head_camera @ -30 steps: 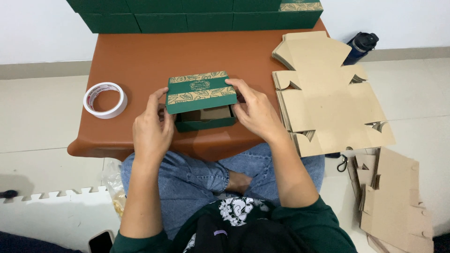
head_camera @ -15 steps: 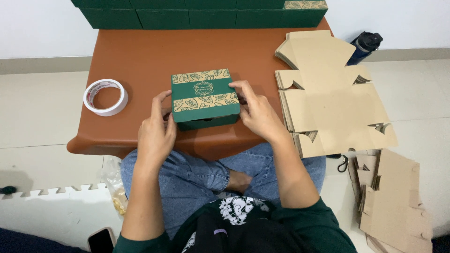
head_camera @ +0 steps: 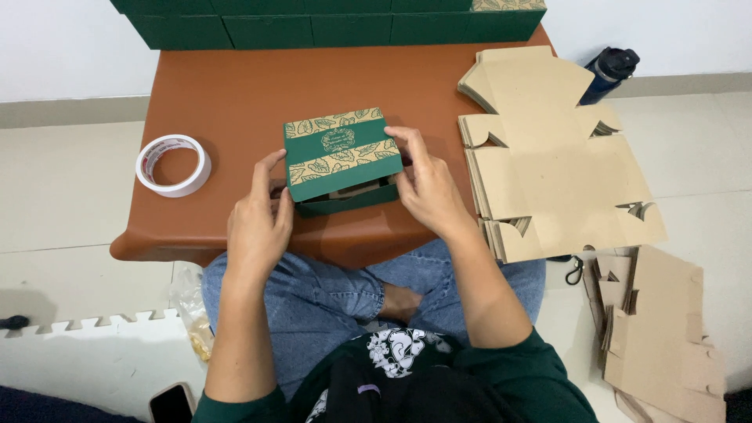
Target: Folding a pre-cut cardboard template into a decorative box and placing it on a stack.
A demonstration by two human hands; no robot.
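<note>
A single view comes from a camera worn on the person's head. It looks steeply down and forward over the lap onto the brown worktop (head_camera: pixel 235 94), near enough that both forearms fill the lower frame. The far edge reaches a white wall; floor shows on either side. No second view overlaps it.

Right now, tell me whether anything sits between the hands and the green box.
Nothing visible does. The left hand touches the left side of the green box and the right hand touches its right side, on the brown table. The tape roll and the flat cardboard blanks lie apart, off to either side.
</note>
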